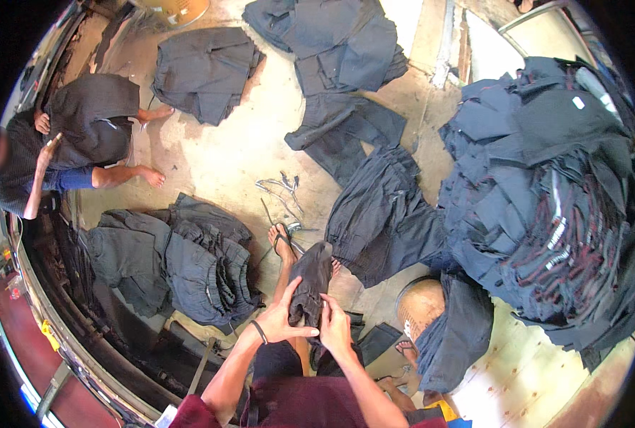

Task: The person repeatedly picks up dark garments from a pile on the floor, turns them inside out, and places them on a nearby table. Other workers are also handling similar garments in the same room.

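Observation:
In front of my body a dark garment (312, 279) hangs between my two hands, its bunched end nearest me and its far end pointing away. My left hand (283, 319) grips its left side, the thumb stretched to the right beneath the bunched edge. At the garment's right edge my right hand (336, 328) pinches the cloth with thumb and fingers. The garment's underside is hidden, and its exact kind is not clear. Just left of it lies a stack of dark garments with gathered waistbands (207, 282).
A large heap of dark garments (503, 185) rises at the right, with loose trousers (381, 214) beside it. More dark piles (339, 43) lie on the floor at the back. Another person (60, 150) sits at the left holding dark cloth. Thin cables (285, 192) lie ahead.

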Available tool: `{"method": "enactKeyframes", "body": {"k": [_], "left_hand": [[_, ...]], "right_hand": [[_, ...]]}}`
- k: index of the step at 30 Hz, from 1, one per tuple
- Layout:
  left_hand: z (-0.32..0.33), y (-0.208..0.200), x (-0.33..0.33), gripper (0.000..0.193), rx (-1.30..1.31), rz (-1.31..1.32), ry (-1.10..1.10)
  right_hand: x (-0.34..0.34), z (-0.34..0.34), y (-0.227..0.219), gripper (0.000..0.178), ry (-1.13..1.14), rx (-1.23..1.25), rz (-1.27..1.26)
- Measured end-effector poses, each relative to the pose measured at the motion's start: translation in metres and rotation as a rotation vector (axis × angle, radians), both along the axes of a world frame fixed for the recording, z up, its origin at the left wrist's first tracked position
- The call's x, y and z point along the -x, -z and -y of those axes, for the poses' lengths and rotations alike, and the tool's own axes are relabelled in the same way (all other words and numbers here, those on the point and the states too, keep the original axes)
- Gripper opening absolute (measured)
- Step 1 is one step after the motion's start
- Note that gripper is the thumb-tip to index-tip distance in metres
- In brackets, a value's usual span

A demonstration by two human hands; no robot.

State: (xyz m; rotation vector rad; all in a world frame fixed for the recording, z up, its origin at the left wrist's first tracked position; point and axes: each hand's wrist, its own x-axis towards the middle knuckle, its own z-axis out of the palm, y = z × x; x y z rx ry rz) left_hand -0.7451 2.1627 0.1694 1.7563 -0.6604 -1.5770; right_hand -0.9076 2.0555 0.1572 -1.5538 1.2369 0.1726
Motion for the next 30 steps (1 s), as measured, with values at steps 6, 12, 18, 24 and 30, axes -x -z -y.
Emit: {"method": "enactKeyframes", "body": {"k": [6, 12, 18, 24, 30], "left_hand": [[-0.016, -0.047, -0.052, 0.054, -0.008, 0.152, 0.573], [0.038, -0.131, -0.052, 0.051, 0.006, 0.754, 0.613], [0.046, -0.161, 0.03, 0.077, 0.301, 0.318, -0.677], [0.053, -0.164, 0.05, 0.066, 0.27, 0.556, -0.151], [0.064, -0.203, 0.054, 0.064, 0.355, 0.443, -0.374]], "right_hand": [[0.062, 0.085, -0.097, 0.047, -0.314, -0.084, -0.134], [0.057, 0.108, -0.157, 0.045, -0.693, 0.052, 0.163], [0.06, 0.068, -0.198, 0.032, -0.709, 0.35, 0.272], [0.069, 0.033, -0.19, 0.047, -0.278, 0.254, 0.191], [0.097, 0.1, -0.179, 0.066, -0.134, 0.232, 0.499]]}}
